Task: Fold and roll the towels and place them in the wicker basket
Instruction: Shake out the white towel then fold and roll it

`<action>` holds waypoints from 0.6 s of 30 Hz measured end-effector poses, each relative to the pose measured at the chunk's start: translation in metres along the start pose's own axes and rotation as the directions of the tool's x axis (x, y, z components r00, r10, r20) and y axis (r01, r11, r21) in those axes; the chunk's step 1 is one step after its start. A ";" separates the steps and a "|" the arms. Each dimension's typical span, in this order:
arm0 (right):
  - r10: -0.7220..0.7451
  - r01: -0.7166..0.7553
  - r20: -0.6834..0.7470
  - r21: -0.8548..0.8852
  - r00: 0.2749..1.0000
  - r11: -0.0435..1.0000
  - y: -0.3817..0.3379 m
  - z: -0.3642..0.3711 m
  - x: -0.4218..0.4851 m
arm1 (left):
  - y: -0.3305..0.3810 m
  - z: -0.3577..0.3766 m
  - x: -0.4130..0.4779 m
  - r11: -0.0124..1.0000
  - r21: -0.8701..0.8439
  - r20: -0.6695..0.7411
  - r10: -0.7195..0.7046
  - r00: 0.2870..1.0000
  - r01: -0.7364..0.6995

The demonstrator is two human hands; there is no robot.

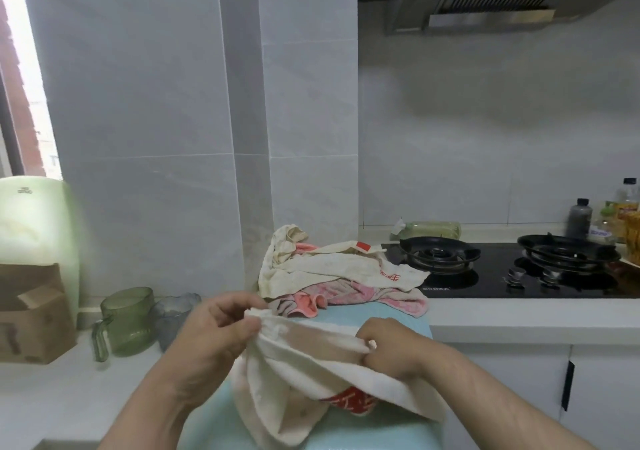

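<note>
A cream towel with red print hangs between my hands above a light blue surface. My left hand pinches its upper left edge, and my right hand grips the edge further right. The cloth sags below both hands and is bunched. Behind it, a heap of towels, cream on top and pink beneath, lies at the far end of the blue surface. No wicker basket is in view.
A black gas hob with two burners sits to the right, bottles behind it. On the left counter stand a green jug, a clear cup, a cardboard box and a pale green appliance.
</note>
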State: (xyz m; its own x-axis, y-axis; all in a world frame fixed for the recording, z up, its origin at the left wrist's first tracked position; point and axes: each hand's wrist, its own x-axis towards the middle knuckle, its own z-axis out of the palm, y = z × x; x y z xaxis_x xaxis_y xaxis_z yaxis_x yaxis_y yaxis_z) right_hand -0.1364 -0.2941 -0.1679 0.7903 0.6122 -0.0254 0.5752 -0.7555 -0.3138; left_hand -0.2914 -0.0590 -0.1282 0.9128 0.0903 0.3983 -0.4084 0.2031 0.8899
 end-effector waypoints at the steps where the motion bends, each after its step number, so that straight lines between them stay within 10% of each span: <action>1: 0.000 -0.001 0.045 0.013 0.999 1.000 -0.001 -0.001 -0.003 | 0.008 -0.003 -0.001 0.999 -0.050 0.002 0.015 1.000 -0.015; 9: 0.099 -0.142 0.123 0.420 0.987 0.896 -0.030 0.008 -0.018 | 0.014 -0.076 -0.027 0.991 -0.118 -0.080 -0.072 0.994 0.062; 13: 0.091 -0.077 -0.035 0.285 0.995 0.955 -0.047 0.022 0.000 | -0.003 -0.097 -0.041 0.981 -0.124 -0.105 -0.162 0.981 0.149; 18: 0.067 -0.087 0.129 0.163 0.989 0.983 -0.079 0.020 0.022 | -0.008 -0.095 -0.047 0.983 -0.123 -0.152 -0.153 0.976 0.134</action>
State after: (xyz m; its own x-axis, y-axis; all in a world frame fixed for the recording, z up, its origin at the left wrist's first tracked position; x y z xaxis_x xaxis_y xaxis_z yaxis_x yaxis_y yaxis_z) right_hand -0.1684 -0.2167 -0.1626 0.7928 0.5857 -0.1688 0.4618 -0.7579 -0.4608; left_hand -0.3311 0.0275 -0.1753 0.9538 0.2056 0.2192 -0.2787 0.3323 0.9011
